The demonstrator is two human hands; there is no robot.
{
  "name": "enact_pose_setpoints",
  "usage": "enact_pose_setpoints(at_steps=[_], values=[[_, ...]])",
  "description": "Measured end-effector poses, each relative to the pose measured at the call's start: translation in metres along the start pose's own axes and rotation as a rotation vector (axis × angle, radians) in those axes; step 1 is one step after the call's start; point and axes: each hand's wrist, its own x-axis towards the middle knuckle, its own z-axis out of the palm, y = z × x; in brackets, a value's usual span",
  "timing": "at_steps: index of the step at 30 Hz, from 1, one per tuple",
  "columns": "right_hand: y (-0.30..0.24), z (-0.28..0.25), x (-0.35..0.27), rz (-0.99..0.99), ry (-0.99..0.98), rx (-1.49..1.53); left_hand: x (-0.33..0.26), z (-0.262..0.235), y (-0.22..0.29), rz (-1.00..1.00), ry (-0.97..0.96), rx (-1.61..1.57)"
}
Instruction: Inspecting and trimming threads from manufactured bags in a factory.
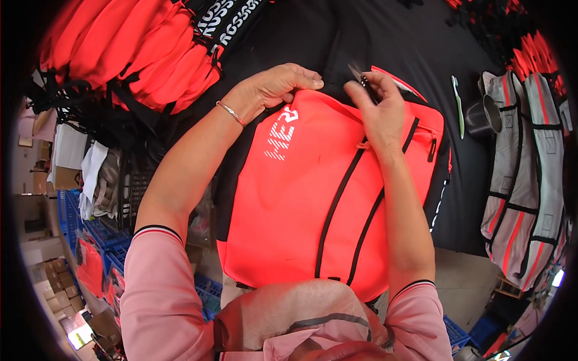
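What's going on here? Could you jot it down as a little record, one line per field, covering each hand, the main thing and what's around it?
Main thing: red and black bag, lying on black cloth
Left grip: pinching the bag's upper edge
Right grip: holding snips, blades pointing up and left
Right of bag: toothbrush, metal cup, grey and red straps
Upper left: pile of red bags

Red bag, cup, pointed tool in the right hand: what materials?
Red bag: probably coated synthetic fabric, matte; smooth panels with soft creases.
Cup: metal or glossy plastic; dark, shiny highlights fit either.
Pointed tool: likely metal, from its greyish sheen.
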Motion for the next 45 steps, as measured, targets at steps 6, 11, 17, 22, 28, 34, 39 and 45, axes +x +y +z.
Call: enact_pose_setpoints(at_steps=[6,11,17,22,28,34,39,45], values=[[-0.008,0.004,0.004,-0.277,-0.199,-0.305,-0.002,0.011,-0.002,0.052,-0.017,-0.025],[-0.028,0.011,0.007,-0.438,-0.299,-0.636,-0.008,0.006,-0.009,0.079,-0.028,-0.073],[-0.031,0.016,0.023,-0.09,-0.315,-0.308,-0.005,0.009,-0.012,0.139,-0.02,-0.063],[-0.044,-0.016,0.023,-0.07,-0.198,-0.292,-0.002,0.009,-0.014,0.125,0.034,-0.049],[-0.029,-0.028,-0.004,0.037,-0.243,-0.309,-0.005,0.013,-0.01,0.098,-0.029,-0.055],[-0.025,-0.015,-0.003,-0.079,-0.26,-0.412,0.0,0.002,-0.018,0.098,-0.088,-0.118],[-0.012,-0.014,0.006,-0.316,-0.186,-0.547,0.004,0.005,-0.018,0.093,-0.07,-0.139],[-0.008,-0.013,0.006,-0.375,-0.178,-0.593,0.004,0.003,-0.018,0.074,-0.042,-0.159]])
